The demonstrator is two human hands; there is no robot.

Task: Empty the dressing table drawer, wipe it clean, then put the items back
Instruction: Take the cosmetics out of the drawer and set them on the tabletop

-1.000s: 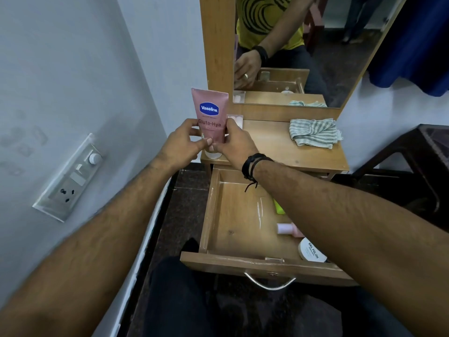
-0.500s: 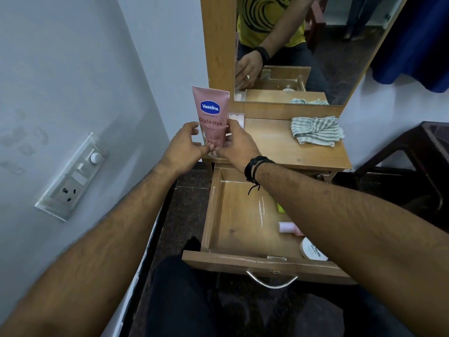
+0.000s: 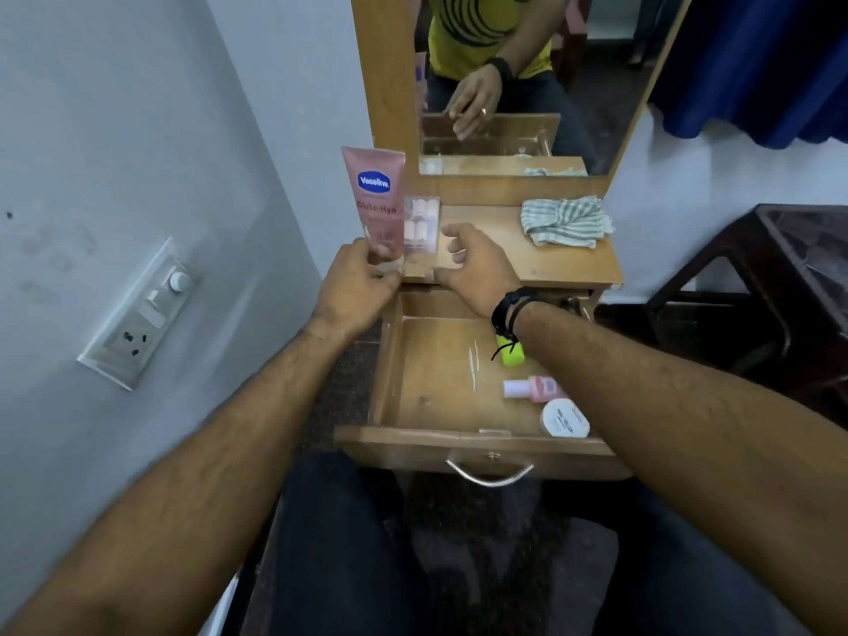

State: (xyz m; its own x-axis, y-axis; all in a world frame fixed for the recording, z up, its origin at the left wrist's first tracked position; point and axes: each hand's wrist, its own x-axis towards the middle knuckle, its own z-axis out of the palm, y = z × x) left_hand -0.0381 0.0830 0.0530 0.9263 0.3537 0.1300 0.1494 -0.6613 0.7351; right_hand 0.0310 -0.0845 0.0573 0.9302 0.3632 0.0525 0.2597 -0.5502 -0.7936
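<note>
A pink Vaseline tube (image 3: 375, 199) stands cap-down at the front left corner of the dressing table top (image 3: 541, 263). My left hand (image 3: 355, 286) grips its lower end. My right hand (image 3: 475, 263) hovers just to the right with fingers loosely curled, holding nothing. Behind the tube leans a small clear box (image 3: 421, 224) of white pieces. The wooden drawer (image 3: 440, 387) is pulled out below. Inside lie a lime-green item (image 3: 510, 352), a pink bottle (image 3: 530, 387) and a white round jar (image 3: 564, 419). A striped cloth (image 3: 565, 221) sits on the top at the right.
A mirror (image 3: 527, 84) rises behind the table top. A wall with a switch and socket panel (image 3: 142, 314) is close on the left. A dark wooden piece of furniture (image 3: 752, 286) stands to the right, with a blue curtain (image 3: 757, 62) above it.
My right hand has let go of the tube and moved slightly right. The left hand still holds the tube upright on the table top.
</note>
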